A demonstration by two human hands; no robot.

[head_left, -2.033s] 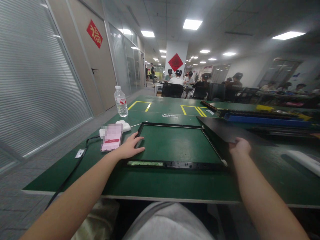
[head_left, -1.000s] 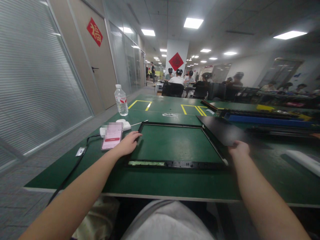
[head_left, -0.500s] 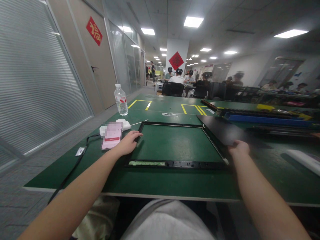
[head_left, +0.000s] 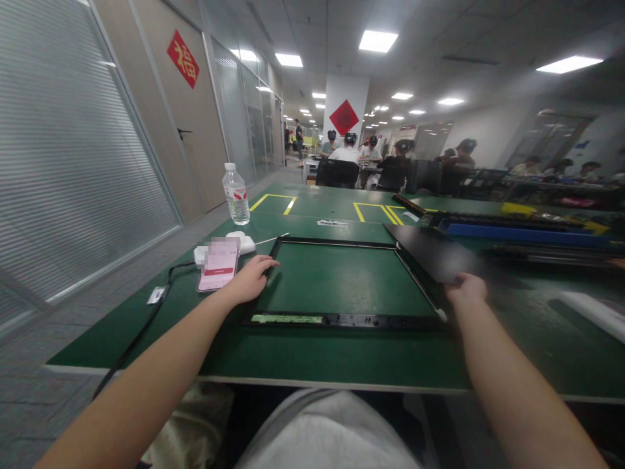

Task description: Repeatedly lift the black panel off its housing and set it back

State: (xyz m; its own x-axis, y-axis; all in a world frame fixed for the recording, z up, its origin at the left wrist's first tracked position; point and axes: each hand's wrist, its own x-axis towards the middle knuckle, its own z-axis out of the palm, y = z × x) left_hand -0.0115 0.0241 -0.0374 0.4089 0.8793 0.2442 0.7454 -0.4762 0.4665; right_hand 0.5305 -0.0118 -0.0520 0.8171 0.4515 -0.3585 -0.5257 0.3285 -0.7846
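Left hand [head_left: 250, 281] has drawn its fingers in since two seconds ago, when thumb and fingers were splayed over the inside of the black frame [head_left: 378, 322]; now they sit bunched on its left bar, touching it, though whether they pinch it or merely rest, I cannot tell. Over on the other side, the right hand [head_left: 467, 288] has its fingers closed on the near edge of a dark panel [head_left: 424, 251], which slants out beside the frame's right bar, its far corner reaching up near the frame's far right corner. And the frame itself lies flat on the green table [head_left: 317, 358], right in front of the person, bare green tabletop showing through its middle, with a green strip [head_left: 287, 319] set along the left part of the near bar. Just left of the left hand we have a phone [head_left: 218, 267], screen lit, a rounded white object [head_left: 241, 242] just behind it, and a water bottle [head_left: 237, 195] standing upright further back. Yellow tape [head_left: 278, 196] marks outlines on the far tabletop, a long blue piece [head_left: 512, 233] lies off to the right, and people sit at work in the background.
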